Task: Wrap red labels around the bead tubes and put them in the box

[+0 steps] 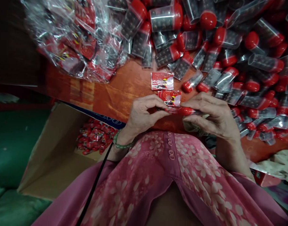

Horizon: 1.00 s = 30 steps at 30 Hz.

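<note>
My right hand (208, 114) pinches a clear tube with a red cap (186, 111), which lies sideways between my hands. My left hand (146, 113), with a green bead bracelet (120, 141) at its wrist, has thumb and forefinger closed on a thin clear and red wrapper (170, 109) at the tube's capped end. Just beyond my fingers, a red printed packet (174, 98) rests on the orange table (115, 91). Another red packet (162, 81) lies a little farther off. Part of the tube is hidden by my right fingers.
Many red-capped tubes of small dark balls (228, 40) are heaped from the centre back to the right. A pile of clear plastic wrappers (82, 40) lies back left. Below the table's left edge, a cardboard box (56, 157) holds small red packets (95, 135).
</note>
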Tool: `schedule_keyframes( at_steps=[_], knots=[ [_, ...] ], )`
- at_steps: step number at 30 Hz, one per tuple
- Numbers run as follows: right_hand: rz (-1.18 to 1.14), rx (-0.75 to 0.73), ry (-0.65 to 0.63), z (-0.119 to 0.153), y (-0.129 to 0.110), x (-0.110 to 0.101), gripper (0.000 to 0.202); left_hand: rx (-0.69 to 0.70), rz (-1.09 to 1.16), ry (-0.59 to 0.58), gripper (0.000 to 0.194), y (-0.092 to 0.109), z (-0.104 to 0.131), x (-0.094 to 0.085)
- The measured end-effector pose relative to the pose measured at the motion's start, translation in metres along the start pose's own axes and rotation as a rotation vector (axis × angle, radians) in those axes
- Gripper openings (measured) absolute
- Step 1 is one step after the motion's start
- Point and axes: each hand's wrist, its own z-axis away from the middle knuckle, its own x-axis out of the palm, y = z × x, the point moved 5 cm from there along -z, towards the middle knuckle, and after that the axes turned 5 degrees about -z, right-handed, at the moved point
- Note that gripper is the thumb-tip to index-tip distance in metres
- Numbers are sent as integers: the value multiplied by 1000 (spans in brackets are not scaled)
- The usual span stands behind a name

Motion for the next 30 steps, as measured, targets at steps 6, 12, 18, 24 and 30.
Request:
schedule_keyframes(
  at_steps=[6, 12, 18, 24, 30],
  knots=[
    [189, -15, -280, -6, -4, 5, 30, 11, 5, -126, 8, -4, 5, 8],
    [231, 48, -463, -17, 1, 14, 33, -47, -18, -220, 11, -9, 9, 15],
    [189, 111, -546, -22, 9, 17, 34, -93, 8, -228, 11, -11, 6, 13],
    [120, 107, -492, -23, 10, 16, 30, -151, 29, -258, 17, -12, 5, 8],
    [-16, 174, -367, -19, 22, 19, 9, -158, 58, -226, 50, -16, 10, 8]
  ],
)
